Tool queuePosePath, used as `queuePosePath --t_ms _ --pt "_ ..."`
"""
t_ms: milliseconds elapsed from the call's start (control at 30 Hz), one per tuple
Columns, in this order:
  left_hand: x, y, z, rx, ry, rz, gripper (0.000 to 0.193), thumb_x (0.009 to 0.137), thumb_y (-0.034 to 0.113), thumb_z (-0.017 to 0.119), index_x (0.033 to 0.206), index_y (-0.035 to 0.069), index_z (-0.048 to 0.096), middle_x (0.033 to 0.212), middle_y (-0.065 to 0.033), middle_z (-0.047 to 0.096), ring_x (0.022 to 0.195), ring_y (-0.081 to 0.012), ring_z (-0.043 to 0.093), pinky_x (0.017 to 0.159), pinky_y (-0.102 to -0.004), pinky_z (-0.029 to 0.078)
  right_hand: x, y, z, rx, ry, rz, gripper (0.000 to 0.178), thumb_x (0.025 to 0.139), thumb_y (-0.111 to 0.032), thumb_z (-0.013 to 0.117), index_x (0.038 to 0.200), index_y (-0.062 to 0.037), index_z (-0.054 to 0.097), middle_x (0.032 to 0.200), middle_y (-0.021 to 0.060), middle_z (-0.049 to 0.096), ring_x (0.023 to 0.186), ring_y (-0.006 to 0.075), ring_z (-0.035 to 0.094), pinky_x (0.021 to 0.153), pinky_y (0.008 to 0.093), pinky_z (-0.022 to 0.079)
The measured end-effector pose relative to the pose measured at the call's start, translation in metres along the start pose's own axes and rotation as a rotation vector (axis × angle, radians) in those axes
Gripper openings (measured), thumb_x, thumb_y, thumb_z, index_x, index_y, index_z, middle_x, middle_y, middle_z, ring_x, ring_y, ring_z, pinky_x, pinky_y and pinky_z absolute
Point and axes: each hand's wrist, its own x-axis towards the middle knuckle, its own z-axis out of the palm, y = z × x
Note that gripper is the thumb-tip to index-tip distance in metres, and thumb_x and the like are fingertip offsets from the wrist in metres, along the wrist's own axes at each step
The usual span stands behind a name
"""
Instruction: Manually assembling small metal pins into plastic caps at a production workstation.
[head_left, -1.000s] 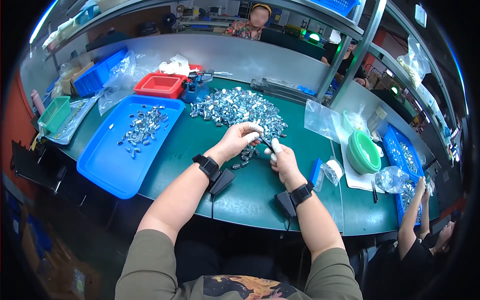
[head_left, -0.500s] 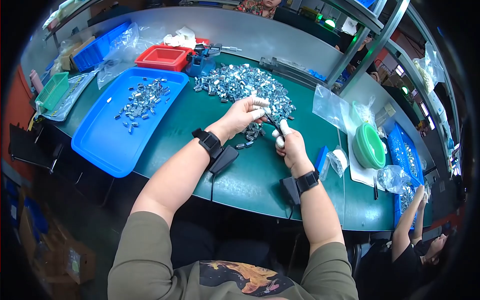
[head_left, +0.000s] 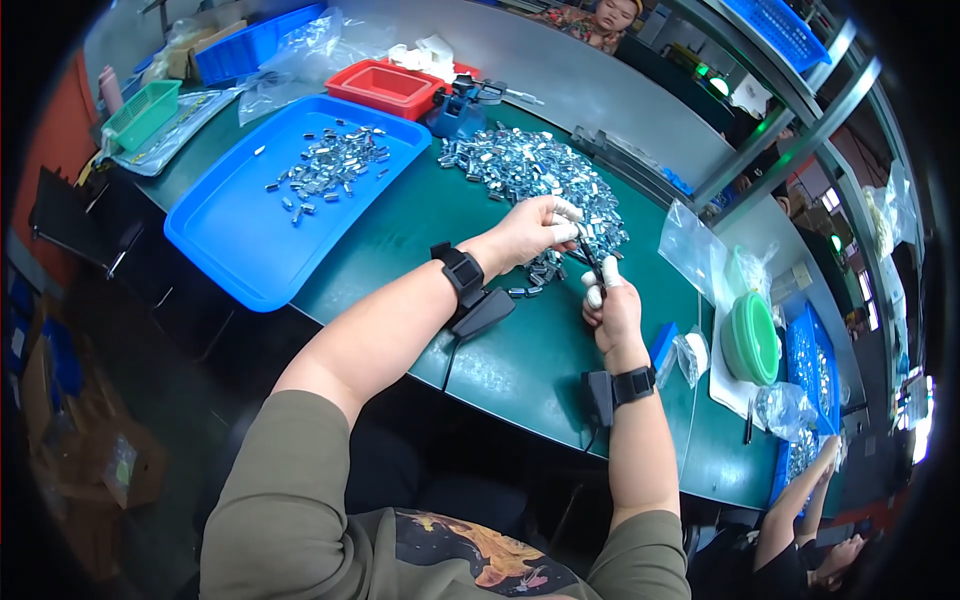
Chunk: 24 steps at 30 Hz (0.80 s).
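Readable text: none you can make out | your shirt print (head_left: pixel 490 553), 6 o'clock: a picture, any lettering illegible to you | flat packet (head_left: pixel 190 127) under the green basket (head_left: pixel 143 117), 10 o'clock: marks too small to read | micrometer (head_left: pixel 524 97), 12 o'clock: its scale too small for you to read.

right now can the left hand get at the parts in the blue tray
Probably yes: only green tabletop seems to lie between the left hand and the blue tray, and nothing covers the metal parts there.
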Motion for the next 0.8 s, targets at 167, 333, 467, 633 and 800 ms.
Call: queuePosePath --t_ms 167,333,467,633,800 --pt "0.002 -0.001 -0.001 0.022 0.051 -0.004 0.023 0.083 0.007 0.05 0.106 0.001 0.05 0.088 -0.0072 0.06 0.078 -0.0122 0.058 0.07 -0.0241 0.047 0.002 0.0 -0.004 -0.062 -0.04 0.011 0.026 0.087 -0.026 0.051 0.084 -0.001 0.055 0.054 -0.0022 0.041 0.038 0.0051 0.031 0.035 0.0203 0.024" --pt "0.002 -0.005 -0.002 0.003 0.029 0.02 0.022 0.083 0.007 0.051 0.104 0.001 0.051 0.087 -0.0068 0.06 0.077 -0.0121 0.059 0.069 -0.024 0.047 0.0 0.0 0.006 0.038 0.011 -0.071 0.026 0.087 -0.026 0.051 0.083 -0.0011 0.055 0.053 -0.0021 0.041 0.037 0.0052 0.03 0.035 0.0203 0.023" --pt "0.003 -0.003 0.0 0.0 0.041 0.04 0.02 0.082 0.006 0.052 0.102 0.001 0.051 0.084 -0.0065 0.06 0.075 -0.0122 0.059 0.066 -0.0238 0.047 0.001 0.0 -0.006 -0.005 -0.134 0.044 0.024 0.086 -0.025 0.052 0.086 -0.0017 0.054 0.056 -0.0021 0.043 0.04 0.0049 0.033 0.036 0.0193 0.025" --pt "0.003 -0.007 0.0 -0.032 0.044 0.066 0.02 0.081 0.007 0.055 0.099 0.0 0.051 0.077 -0.006 0.06 0.07 -0.012 0.059 0.063 -0.0233 0.047 -0.001 0.001 0.002 -0.052 -0.039 -0.08 0.024 0.087 -0.027 0.051 0.085 -0.0026 0.053 0.054 -0.0021 0.042 0.04 0.0055 0.033 0.035 0.0195 0.024" --pt "0.0 -0.005 0.0 -0.041 0.041 0.059 0.019 0.081 0.007 0.055 0.097 -0.001 0.051 0.077 -0.0064 0.06 0.069 -0.0118 0.059 0.064 -0.0235 0.047 -0.001 0.006 0.009 -0.06 -0.009 -0.111 0.024 0.086 -0.027 0.052 0.082 -0.0027 0.054 0.053 -0.0015 0.043 0.039 0.005 0.033 0.035 0.0193 0.024"
